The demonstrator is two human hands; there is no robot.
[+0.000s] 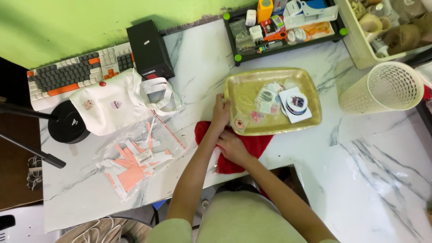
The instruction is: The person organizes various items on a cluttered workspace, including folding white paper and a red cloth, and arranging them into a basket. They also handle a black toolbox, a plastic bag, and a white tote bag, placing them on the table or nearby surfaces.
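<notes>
A red cloth (256,145) lies on the white marble table (373,175), partly tucked under a gold rectangular tray (274,73). My left hand (220,113) rests on the tray's near left corner, fingers curled against its rim. Just below it, my right hand (233,146) presses down on the red cloth with its fingers closed over the fabric. The tray holds small clear packets with stickers, a round pink badge (239,123) and a spool of thread on a white card (296,103).
A white drawstring bag (112,105) and a clear zip bag of pink and white paper pieces (132,164) lie to the left. A keyboard (67,74), black box (149,49), black round base (67,123), black tool tray (283,24) and cream mesh basket (382,87) surround the area.
</notes>
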